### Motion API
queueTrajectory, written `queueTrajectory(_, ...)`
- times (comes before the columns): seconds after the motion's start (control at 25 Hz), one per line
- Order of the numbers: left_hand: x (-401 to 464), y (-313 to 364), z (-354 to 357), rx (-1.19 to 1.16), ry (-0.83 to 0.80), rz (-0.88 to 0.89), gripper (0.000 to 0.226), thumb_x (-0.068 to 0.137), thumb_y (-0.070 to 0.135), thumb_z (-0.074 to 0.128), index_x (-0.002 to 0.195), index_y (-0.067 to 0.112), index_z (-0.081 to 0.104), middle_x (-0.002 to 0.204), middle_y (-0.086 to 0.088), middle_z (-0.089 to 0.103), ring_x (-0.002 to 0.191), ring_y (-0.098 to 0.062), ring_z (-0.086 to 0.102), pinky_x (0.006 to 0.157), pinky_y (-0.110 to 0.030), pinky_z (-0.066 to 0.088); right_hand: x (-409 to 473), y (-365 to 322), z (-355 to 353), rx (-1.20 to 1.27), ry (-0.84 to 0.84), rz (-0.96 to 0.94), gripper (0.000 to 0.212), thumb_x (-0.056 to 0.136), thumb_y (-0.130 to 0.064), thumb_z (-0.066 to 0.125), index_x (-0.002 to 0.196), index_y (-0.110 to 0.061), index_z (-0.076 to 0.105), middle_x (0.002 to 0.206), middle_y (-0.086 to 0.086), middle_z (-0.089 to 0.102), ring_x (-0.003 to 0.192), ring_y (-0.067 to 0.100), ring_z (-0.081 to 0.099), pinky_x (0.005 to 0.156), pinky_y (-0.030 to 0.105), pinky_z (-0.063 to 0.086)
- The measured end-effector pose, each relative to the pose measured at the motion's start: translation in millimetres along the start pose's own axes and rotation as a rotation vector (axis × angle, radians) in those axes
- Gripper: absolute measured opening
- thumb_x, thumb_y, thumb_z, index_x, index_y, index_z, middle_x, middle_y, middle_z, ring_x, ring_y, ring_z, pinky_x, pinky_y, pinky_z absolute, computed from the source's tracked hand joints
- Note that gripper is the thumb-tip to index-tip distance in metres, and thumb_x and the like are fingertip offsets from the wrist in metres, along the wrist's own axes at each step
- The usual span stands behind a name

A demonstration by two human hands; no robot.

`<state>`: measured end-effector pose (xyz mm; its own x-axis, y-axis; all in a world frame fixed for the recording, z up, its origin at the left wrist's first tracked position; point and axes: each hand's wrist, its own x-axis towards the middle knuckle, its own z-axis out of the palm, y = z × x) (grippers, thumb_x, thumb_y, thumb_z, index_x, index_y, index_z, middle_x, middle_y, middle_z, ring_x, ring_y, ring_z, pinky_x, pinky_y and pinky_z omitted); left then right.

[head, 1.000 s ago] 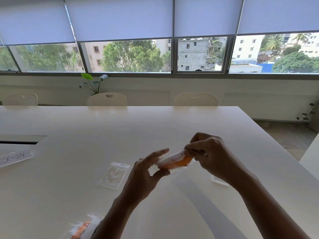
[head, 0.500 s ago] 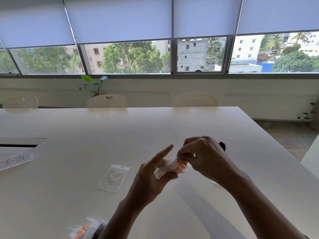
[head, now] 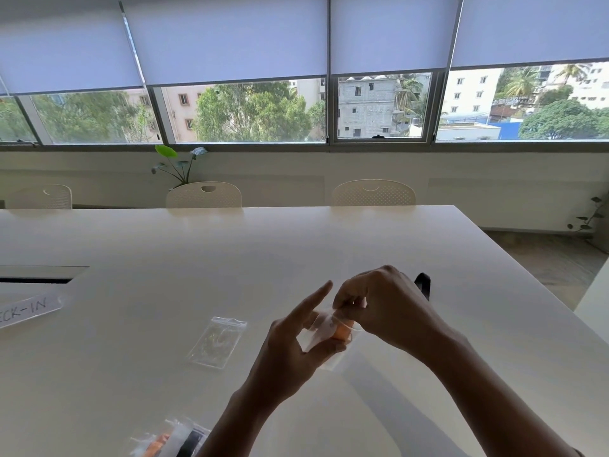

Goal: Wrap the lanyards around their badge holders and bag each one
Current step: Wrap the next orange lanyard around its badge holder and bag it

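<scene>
An empty clear bag (head: 216,343) lies left of both hands' (head: 293,351) bagged bundle (head: 333,331).

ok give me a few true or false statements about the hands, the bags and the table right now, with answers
1. Both hands hold the small clear bag with the orange bundle above the table. True: left hand, right hand.
2. An empty clear bag lies flat on the table, left of the hands. True.
3. The paper label sits at the right edge of the table. False: it lies at the far left.
4. The bagged items at the near edge are stacked on the empty bag. False: they lie apart, nearer the person.
5. The left index finger is curled tight. False: it points out straight.
</scene>
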<state>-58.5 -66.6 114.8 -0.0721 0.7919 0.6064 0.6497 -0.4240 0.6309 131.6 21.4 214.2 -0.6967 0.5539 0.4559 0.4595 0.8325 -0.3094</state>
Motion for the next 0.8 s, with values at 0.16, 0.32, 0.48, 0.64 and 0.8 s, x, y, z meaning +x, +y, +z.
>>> queueTrajectory(0.16, -4.1, -2.1, -5.5, -0.051, 0.078, -0.095, 0.09, 0.082, 0.053, 0.089, 0.157, 0.058, 0.04, 0.124, 0.046, 0.065, 0.119, 0.004, 0.068, 0.093, 0.0, 0.049, -10.6, 9.7, 5.6, 0.254, 0.259, 0.056, 0.014, 0.089, -0.032, 0.088, 0.102, -0.029, 0.088, 0.094, -0.02, 0.083, 0.08, 0.0, 0.077, 0.065, 0.006, 0.052)
queueTrajectory(0.32, -8.7, -4.8, -10.1, -0.181, 0.119, -0.187, 0.085, 0.078, 0.051, 0.092, 0.151, 0.06, 0.048, 0.122, 0.03, 0.075, 0.115, -0.004, 0.074, 0.093, -0.015, 0.06, -29.8, 20.1, 23.3, 0.453, 0.216, 0.207, 0.045, 0.082, -0.053, 0.084, 0.122, -0.033, 0.08, 0.105, -0.021, 0.082, 0.092, 0.005, 0.078, 0.071, 0.014, 0.06)
queueTrajectory(0.48, -10.2, -5.2, -10.7, -0.32, 0.113, -0.261, 0.081, 0.077, 0.039, 0.096, 0.146, 0.051, 0.057, 0.122, 0.017, 0.08, 0.114, -0.011, 0.078, 0.093, -0.023, 0.064, -41.4, 24.7, 34.7, 0.597, 0.164, 0.24, 0.047, 0.073, -0.056, 0.088, 0.115, -0.034, 0.083, 0.103, -0.023, 0.083, 0.092, 0.006, 0.08, 0.078, 0.017, 0.063)
queueTrajectory(0.64, -10.7, 0.5, -13.1, -0.396, 0.112, -0.302, 0.059, 0.079, 0.039, 0.094, 0.133, 0.047, 0.069, 0.12, 0.01, 0.083, 0.113, -0.014, 0.08, 0.09, -0.026, 0.066, -43.4, 26.3, 36.9, 0.695, 0.24, 0.288, 0.022, 0.074, -0.041, 0.091, 0.094, -0.034, 0.087, 0.086, -0.011, 0.087, 0.078, 0.011, 0.083, 0.078, 0.021, 0.065)
queueTrajectory(0.8, -12.8, 4.6, -13.6, -0.418, 0.181, -0.327, 0.028, 0.092, 0.03, 0.078, 0.117, 0.041, 0.081, 0.115, 0.007, 0.085, 0.109, -0.014, 0.082, 0.089, -0.028, 0.066, -45.7, 22.0, 37.9, 0.73, 0.268, 0.287, 0.011, 0.076, -0.03, 0.094, 0.085, -0.033, 0.087, 0.074, -0.007, 0.085, 0.066, 0.008, 0.08, 0.067, 0.01, 0.057)
